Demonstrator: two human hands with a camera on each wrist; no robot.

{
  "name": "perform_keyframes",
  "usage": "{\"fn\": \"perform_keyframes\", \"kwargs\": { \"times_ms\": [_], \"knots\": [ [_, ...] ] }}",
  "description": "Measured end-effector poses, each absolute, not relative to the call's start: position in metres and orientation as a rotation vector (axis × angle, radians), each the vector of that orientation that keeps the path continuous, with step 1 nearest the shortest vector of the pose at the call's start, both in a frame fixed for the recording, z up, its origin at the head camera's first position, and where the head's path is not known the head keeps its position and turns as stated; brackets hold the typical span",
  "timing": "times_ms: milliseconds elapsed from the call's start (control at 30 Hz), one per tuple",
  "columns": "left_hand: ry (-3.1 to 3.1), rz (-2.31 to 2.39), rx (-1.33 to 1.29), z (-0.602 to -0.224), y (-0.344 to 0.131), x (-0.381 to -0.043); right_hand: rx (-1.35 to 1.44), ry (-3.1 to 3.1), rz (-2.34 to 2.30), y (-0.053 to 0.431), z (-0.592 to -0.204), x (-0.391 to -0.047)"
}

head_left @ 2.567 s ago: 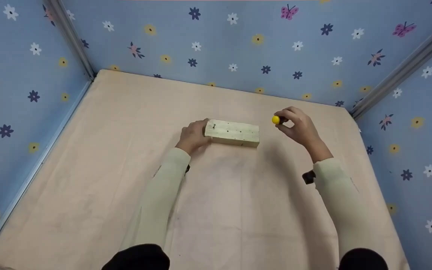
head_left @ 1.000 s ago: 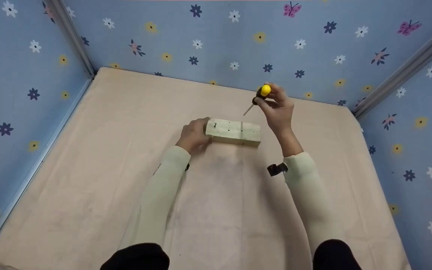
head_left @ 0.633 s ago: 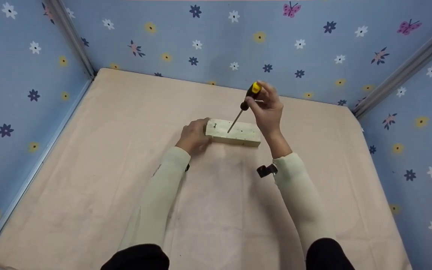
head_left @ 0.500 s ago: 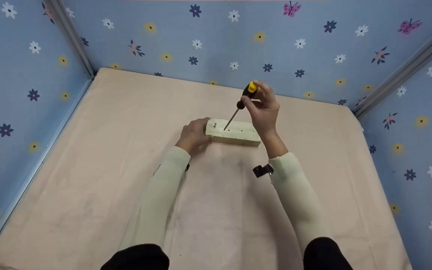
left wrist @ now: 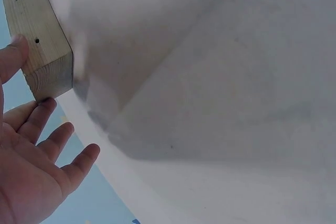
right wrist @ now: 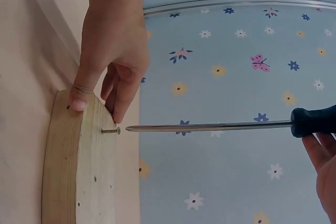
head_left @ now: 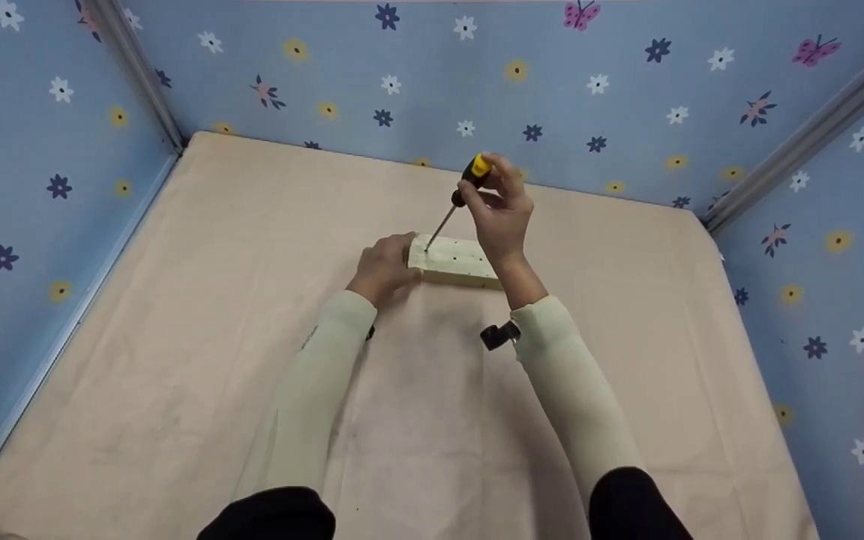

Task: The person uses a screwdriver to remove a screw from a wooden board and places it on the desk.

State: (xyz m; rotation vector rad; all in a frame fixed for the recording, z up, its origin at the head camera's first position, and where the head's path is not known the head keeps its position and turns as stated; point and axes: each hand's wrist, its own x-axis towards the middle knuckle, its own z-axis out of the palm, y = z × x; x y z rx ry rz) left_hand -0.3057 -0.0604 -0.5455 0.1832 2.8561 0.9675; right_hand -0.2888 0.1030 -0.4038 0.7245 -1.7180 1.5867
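A pale wooden block (head_left: 456,268) with several small holes lies on the cloth-covered table. My left hand (head_left: 383,264) holds its left end, thumb and fingertips on opposite sides in the left wrist view, while other fingers spread free. A screw (right wrist: 111,130) sticks up from the block (right wrist: 79,161) near that end. In my right hand (head_left: 503,219) is a screwdriver (head_left: 457,198) with a black and yellow handle, slanting down and left. Seen from the right wrist, the screwdriver's tip lines up with the screw head, a small gap between them. The right forearm hides the block's right end.
Beige cloth (head_left: 252,225) covers the table. Blue flowered panels (head_left: 462,75) stand behind and at both sides, joined by grey metal posts (head_left: 139,75). A small black camera (head_left: 499,335) sits on the right wrist.
My right hand has brought the screwdriver leftward over the block, turning it from end-on to a downward slant, its tip now at the screw. The left hand and block stay put.
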Motion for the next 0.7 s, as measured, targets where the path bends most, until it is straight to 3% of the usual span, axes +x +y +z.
{"fn": "perform_keyframes", "kwargs": {
  "times_ms": [700],
  "knots": [
    [2.847, 1.016, 0.164, -0.5471, -0.0623, -0.3044, 0.697, -1.778, 1.559, 0.0985, -0.4082, -0.2911]
  ]
}}
